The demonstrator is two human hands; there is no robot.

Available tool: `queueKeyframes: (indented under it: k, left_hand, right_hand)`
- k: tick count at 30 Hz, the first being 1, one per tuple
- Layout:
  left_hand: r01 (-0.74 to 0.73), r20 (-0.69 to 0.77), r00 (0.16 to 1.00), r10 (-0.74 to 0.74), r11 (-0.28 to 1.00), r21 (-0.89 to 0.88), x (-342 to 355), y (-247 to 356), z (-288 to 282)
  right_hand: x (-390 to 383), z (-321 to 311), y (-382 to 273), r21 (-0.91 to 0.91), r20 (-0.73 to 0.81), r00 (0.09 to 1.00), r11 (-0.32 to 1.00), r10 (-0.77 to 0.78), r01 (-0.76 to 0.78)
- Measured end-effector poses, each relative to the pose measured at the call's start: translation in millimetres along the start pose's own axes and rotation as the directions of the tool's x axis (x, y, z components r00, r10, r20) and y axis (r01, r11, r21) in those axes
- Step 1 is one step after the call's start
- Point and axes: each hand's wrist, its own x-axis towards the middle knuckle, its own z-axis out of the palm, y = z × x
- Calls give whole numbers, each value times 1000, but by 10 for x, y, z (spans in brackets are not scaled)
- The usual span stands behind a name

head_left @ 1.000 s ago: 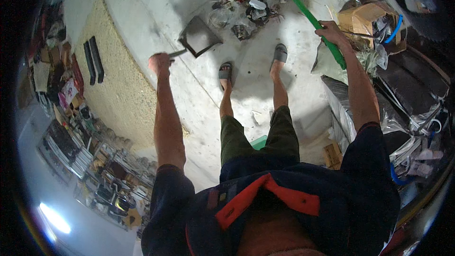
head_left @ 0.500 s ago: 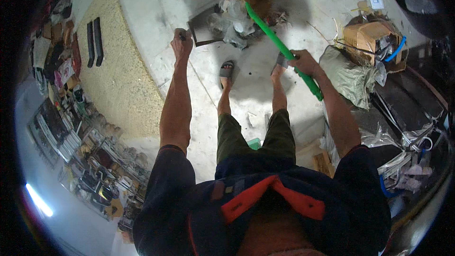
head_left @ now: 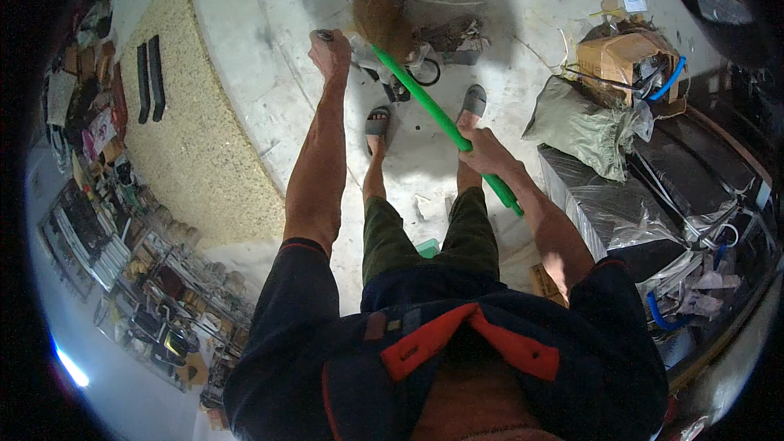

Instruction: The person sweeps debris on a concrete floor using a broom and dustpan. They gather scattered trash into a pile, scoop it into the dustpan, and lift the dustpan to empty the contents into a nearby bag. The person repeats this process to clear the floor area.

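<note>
My right hand (head_left: 487,153) is closed round the green handle of a broom (head_left: 425,102), which slants up and left from beside my right leg. Its brown bristle head (head_left: 381,18) is over the floor ahead of my feet. My left hand (head_left: 331,55), out ahead and left of the broom head, is closed on a dark handle (head_left: 325,35) whose lower part I cannot make out. Debris (head_left: 449,41), with dark and pale bits and a black ring (head_left: 426,72), lies in shadow beside the bristles. Both my feet stand just behind it in grey sandals (head_left: 377,121).
On the left are a speckled yellowish board (head_left: 196,131) with two black strips (head_left: 151,77) and crowded shelves (head_left: 163,294). On the right stand a stuffed cardboard box (head_left: 616,61), a pale green sack (head_left: 576,122) and plastic-wrapped dark boxes (head_left: 604,196).
The broom has swung left, and my right hand has come nearer my body. My left hand has shifted up and right. The clear plastic bags of the pile no longer show where they were.
</note>
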Motion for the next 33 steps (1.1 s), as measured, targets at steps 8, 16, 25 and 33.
queueKeyframes:
  k: [8,16,25,33]
  left_hand:
    - [41,60,997,-39,999,-28,-7,-456,-199]
    - [104,136,988,-67,952,-288,-31,-595,-285]
    - [-126,64,988,141,972,-200,193,-1105,-517]
    - [-45,203,967,152,891,-452,104,-930,-1218]
  right_hand:
    - [-1219,-927,-487,189,-57,984,969,171,-158]
    - [-389,-227,-384,-69,19,975,973,220,-219]
    - [-976,278,-474,148,-3,1000,989,21,-21]
    - [-1973,-241,-1201,523,36,907,766,419,-374]
